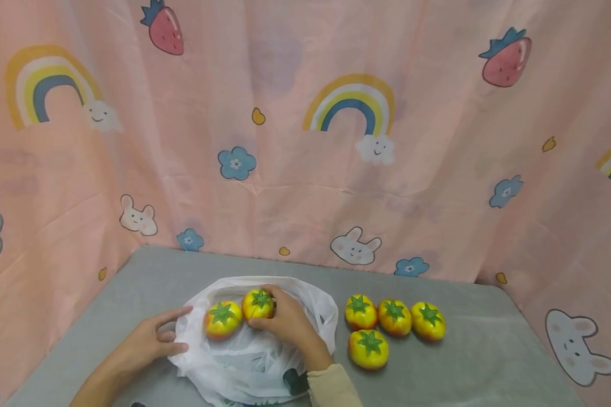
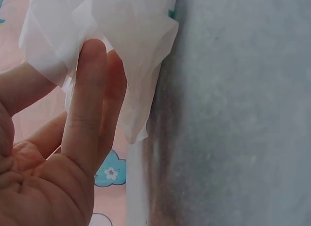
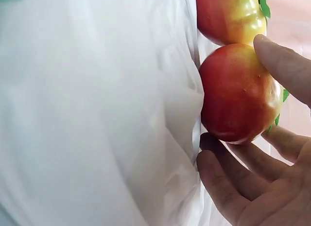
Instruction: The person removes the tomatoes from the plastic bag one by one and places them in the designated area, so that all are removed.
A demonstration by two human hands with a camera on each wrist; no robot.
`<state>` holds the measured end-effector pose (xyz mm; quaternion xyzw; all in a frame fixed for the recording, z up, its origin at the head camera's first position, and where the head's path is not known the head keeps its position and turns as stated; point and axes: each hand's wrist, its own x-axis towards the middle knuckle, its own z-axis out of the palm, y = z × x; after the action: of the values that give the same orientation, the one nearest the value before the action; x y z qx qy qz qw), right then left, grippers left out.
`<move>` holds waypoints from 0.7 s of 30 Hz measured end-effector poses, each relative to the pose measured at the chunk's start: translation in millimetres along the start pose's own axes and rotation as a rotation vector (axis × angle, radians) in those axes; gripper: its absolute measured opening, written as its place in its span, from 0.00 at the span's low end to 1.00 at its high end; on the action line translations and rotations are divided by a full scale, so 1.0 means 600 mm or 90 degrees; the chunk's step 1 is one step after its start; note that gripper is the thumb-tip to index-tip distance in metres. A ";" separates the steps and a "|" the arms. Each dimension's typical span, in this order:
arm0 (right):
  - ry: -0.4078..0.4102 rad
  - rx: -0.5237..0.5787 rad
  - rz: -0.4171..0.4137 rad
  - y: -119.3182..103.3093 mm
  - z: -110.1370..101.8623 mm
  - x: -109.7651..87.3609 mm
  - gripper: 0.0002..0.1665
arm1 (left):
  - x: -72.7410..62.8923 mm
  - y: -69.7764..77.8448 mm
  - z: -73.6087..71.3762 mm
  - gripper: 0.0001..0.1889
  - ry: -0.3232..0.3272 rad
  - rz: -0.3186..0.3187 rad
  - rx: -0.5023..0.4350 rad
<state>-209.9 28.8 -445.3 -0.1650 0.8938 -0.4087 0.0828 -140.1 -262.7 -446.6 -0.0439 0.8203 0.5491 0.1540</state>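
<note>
A white plastic bag (image 1: 265,381) lies spread open on the table, two yellow-red artificial tomatoes with green star-shaped tops at its far side. My right hand (image 1: 290,325) grips the right-hand tomato (image 1: 257,305) between thumb and fingers. Against it sits the other tomato (image 1: 222,320); in the right wrist view, the gripped tomato (image 3: 238,95) overlaps the bag's edge (image 3: 194,80). My left hand (image 1: 145,345) holds the bag's left rim with thumb and fingers spread apart. Up close in the left wrist view, thin plastic (image 2: 131,41) hangs over and between the fingers.
Right of the bag, several more tomatoes (image 1: 369,349) stand grouped on the grey table (image 1: 468,367). A pink printed curtain (image 1: 285,215) hangs behind the table and along both sides.
</note>
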 end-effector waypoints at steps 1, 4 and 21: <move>0.002 -0.002 0.001 -0.001 0.000 0.000 0.42 | 0.000 0.000 0.000 0.48 0.000 0.002 0.000; 0.011 -0.012 0.010 -0.004 0.000 0.000 0.44 | 0.000 0.002 -0.002 0.49 0.003 -0.003 0.001; 0.036 -0.011 0.001 -0.030 -0.034 -0.028 0.48 | 0.001 0.008 -0.001 0.47 0.009 -0.020 0.035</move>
<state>-196.0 38.0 -418.2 -0.1532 0.8996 -0.4051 0.0564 -141.8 -261.2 -442.3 -0.0566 0.8353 0.5237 0.1577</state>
